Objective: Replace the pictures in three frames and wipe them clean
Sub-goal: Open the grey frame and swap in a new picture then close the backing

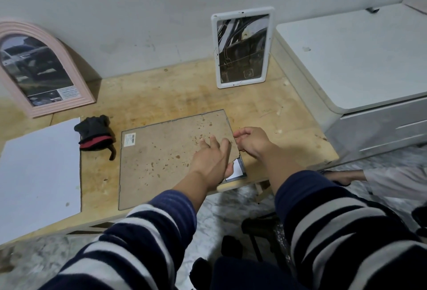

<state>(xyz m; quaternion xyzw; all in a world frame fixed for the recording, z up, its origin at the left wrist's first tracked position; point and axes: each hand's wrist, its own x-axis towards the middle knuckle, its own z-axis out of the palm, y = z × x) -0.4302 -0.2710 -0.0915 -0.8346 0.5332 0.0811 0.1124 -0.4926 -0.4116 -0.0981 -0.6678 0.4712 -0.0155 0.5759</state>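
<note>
A person works at the back of a frame (pixel 171 158) lying face down on a wooden table (pixel 265 114). The left hand (pixel 211 158) lies flat on the backing board, fingers spread; the right hand (pixel 250 143) curls its fingers at the frame's right edge, seemingly prying there. At that near corner the board is broken, showing white paper (pixel 236 169). Left of the frame lie a dark glove (pixel 96 133) and a white sheet (pixel 39 174); behind it stand an arched frame (pixel 39 68) and a white frame (pixel 241 47). The backing likely comes out next, needing a careful lift.

Left hand (pixel 211 158) flat, right hand (pixel 250 143) loosely curled.
</note>
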